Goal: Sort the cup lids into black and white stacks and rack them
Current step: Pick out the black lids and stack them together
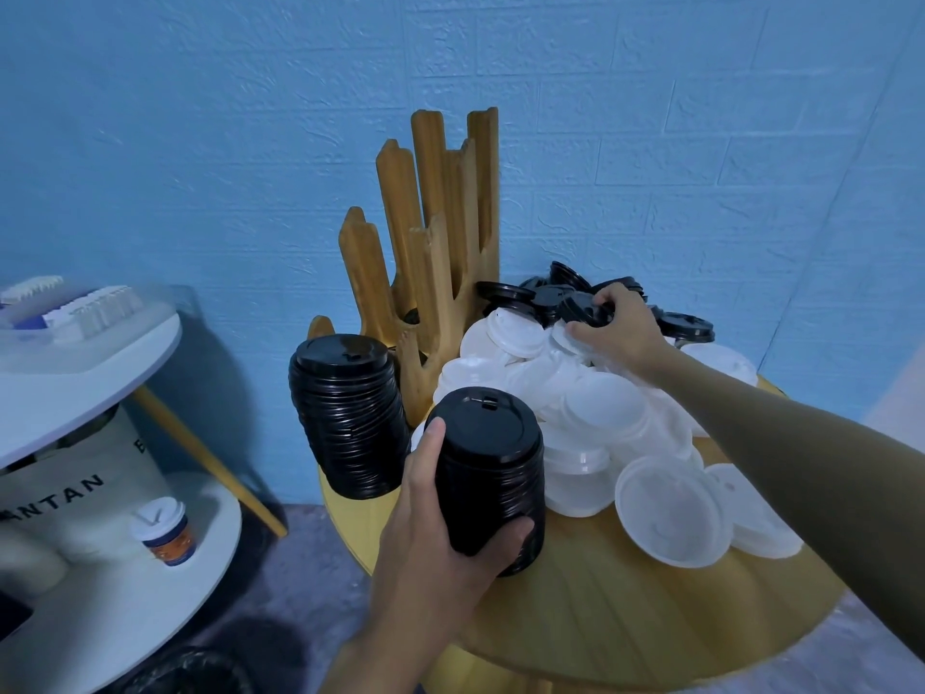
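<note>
Cup lids (575, 383), black and white mixed, heaped on the right half of a round wooden table (625, 608) that stands against a blue brick-textured wall (200, 142).

- White lids (595, 408): the bulk of the heap, lying at all angles. One large white lid (670, 513) sits hollow side up at the near edge.
- Loose black lids (550, 293): a cluster at the far side of the heap, next to the wall.
- Held black stack (493, 473): nested lids, tilted with the top lid facing the camera, at the table's near-left edge. The left hand (440, 538) grips it, thumb up one side and fingers curled under the lower end. Whether it touches the tabletop cannot be told.
- Standing black stack (350, 418): a taller column on the table's left edge, leaning slightly, just beside the held one.
- Right hand (618, 328): reaches across the white lids, fingers and thumb pinching a single black lid (585, 310) in the far cluster.
- Wooden rack (430, 232): upright slats of stepped heights at the back of the table, between the standing stack and the heap.
- White side table (100, 353), left: a paper cup (165, 530) with a white lid stands on its lower shelf.
</note>
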A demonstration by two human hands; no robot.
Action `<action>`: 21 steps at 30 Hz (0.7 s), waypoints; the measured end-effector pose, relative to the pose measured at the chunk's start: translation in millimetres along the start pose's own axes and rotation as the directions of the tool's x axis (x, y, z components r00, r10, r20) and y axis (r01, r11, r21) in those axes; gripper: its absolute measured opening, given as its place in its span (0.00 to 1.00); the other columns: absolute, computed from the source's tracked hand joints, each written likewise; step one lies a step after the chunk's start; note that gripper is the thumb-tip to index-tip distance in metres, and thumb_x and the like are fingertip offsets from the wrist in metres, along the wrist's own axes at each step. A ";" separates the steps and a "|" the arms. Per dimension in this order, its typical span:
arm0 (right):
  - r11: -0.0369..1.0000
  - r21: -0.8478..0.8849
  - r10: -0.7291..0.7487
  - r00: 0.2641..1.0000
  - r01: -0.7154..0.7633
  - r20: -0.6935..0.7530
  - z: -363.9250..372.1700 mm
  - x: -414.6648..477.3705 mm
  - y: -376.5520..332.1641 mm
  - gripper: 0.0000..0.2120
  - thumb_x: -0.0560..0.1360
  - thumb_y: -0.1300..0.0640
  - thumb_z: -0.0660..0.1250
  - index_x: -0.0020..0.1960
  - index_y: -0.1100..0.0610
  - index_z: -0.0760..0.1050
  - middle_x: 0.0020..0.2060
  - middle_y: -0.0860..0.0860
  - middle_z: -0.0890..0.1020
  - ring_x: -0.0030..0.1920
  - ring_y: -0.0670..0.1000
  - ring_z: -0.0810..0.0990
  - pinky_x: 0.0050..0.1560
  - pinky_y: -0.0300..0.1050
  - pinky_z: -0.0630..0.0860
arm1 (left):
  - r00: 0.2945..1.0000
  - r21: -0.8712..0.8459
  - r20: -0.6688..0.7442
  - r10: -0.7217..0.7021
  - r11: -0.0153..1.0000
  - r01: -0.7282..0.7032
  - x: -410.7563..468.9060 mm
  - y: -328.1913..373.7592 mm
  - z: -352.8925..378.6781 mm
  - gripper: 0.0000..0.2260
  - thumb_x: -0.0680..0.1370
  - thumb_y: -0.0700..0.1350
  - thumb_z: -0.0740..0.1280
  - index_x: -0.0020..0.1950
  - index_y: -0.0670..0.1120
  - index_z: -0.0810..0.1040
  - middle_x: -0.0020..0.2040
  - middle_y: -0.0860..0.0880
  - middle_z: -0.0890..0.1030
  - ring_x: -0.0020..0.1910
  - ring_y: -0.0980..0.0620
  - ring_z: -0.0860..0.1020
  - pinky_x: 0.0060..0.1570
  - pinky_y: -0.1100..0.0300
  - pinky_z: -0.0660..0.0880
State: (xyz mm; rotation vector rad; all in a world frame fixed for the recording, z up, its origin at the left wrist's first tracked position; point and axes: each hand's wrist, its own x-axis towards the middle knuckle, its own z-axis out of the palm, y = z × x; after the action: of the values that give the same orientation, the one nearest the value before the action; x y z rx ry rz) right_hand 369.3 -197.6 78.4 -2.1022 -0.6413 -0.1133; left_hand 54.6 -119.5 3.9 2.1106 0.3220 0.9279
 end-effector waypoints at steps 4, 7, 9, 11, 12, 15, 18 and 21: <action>0.993 0.019 -0.116 0.993 0.116 -0.010 -8.8 -13.9 -15.9 0.22 0.72 0.52 0.75 0.60 0.57 0.72 0.53 0.51 0.74 0.47 0.48 0.72 0.42 0.31 0.68 | 1.000 0.010 -0.003 0.002 1.000 -0.002 -0.9 -1.0 0.0 0.45 0.65 0.71 0.69 0.71 0.78 0.39 0.77 0.57 0.63 0.74 0.57 0.66 0.66 0.57 0.68; 0.982 0.089 -0.167 0.986 0.165 0.016 -15.8 -37.0 -35.7 0.20 0.72 0.52 0.75 0.60 0.55 0.73 0.55 0.49 0.74 0.51 0.47 0.73 0.44 0.28 0.68 | 1.000 0.010 -0.002 0.009 1.000 -0.009 -0.5 -1.2 0.6 0.45 0.66 0.74 0.67 0.71 0.77 0.39 0.78 0.57 0.63 0.74 0.57 0.66 0.67 0.55 0.69; 0.966 0.155 -0.218 0.973 0.205 0.075 -18.7 -55.3 -48.2 0.19 0.71 0.51 0.76 0.58 0.51 0.73 0.57 0.50 0.76 0.55 0.48 0.76 0.51 0.35 0.71 | 1.000 0.011 0.000 0.012 1.000 -0.012 0.2 -1.0 0.8 0.44 0.66 0.76 0.66 0.72 0.76 0.39 0.77 0.57 0.63 0.74 0.57 0.66 0.67 0.53 0.70; 0.949 0.219 -0.265 0.949 0.226 0.170 -21.3 -78.5 -61.2 0.18 0.70 0.52 0.76 0.57 0.48 0.74 0.58 0.49 0.77 0.58 0.47 0.77 0.52 0.37 0.74 | 1.000 0.015 0.001 0.018 1.000 -0.018 1.2 -0.5 0.5 0.44 0.66 0.77 0.65 0.72 0.76 0.39 0.77 0.57 0.63 0.74 0.57 0.66 0.67 0.53 0.71; 0.938 0.256 -0.292 0.932 0.234 0.216 -22.7 -91.6 -68.3 0.18 0.70 0.53 0.76 0.57 0.48 0.74 0.58 0.49 0.77 0.59 0.45 0.77 0.52 0.35 0.74 | 1.000 0.015 0.003 0.020 1.000 -0.020 1.3 0.0 0.2 0.44 0.66 0.77 0.65 0.72 0.76 0.38 0.77 0.57 0.63 0.74 0.57 0.66 0.66 0.53 0.71; 0.908 0.348 -0.350 0.880 0.234 0.321 -26.5 -127.0 -86.3 0.19 0.71 0.57 0.76 0.58 0.50 0.75 0.59 0.47 0.78 0.59 0.43 0.78 0.55 0.35 0.76 | 1.000 0.021 0.004 0.026 0.999 -0.026 1.4 2.7 -0.7 0.44 0.66 0.75 0.66 0.71 0.77 0.38 0.76 0.60 0.62 0.73 0.58 0.66 0.64 0.57 0.70; 0.893 0.373 -0.397 0.828 0.250 0.397 -27.6 -148.2 -97.5 0.20 0.70 0.57 0.77 0.59 0.50 0.76 0.60 0.46 0.77 0.59 0.43 0.78 0.58 0.36 0.74 | 0.999 0.033 0.005 0.045 0.998 -0.045 0.8 4.4 -1.4 0.44 0.68 0.71 0.67 0.71 0.76 0.37 0.73 0.70 0.57 0.71 0.63 0.64 0.62 0.59 0.69; 0.911 0.300 -0.399 0.792 0.284 0.462 -28.3 -156.7 -106.2 0.21 0.69 0.55 0.78 0.59 0.47 0.75 0.60 0.44 0.76 0.58 0.40 0.76 0.57 0.31 0.72 | 0.999 0.037 0.008 0.049 0.998 -0.049 -0.3 6.5 -2.5 0.45 0.69 0.70 0.67 0.71 0.77 0.35 0.70 0.75 0.54 0.70 0.67 0.62 0.62 0.61 0.68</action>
State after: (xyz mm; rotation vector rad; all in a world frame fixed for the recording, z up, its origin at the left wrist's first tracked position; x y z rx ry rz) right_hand 187.5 -234.7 125.2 -1.7803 -1.3030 0.3217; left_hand 52.1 -122.5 9.6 2.1641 0.2876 0.9496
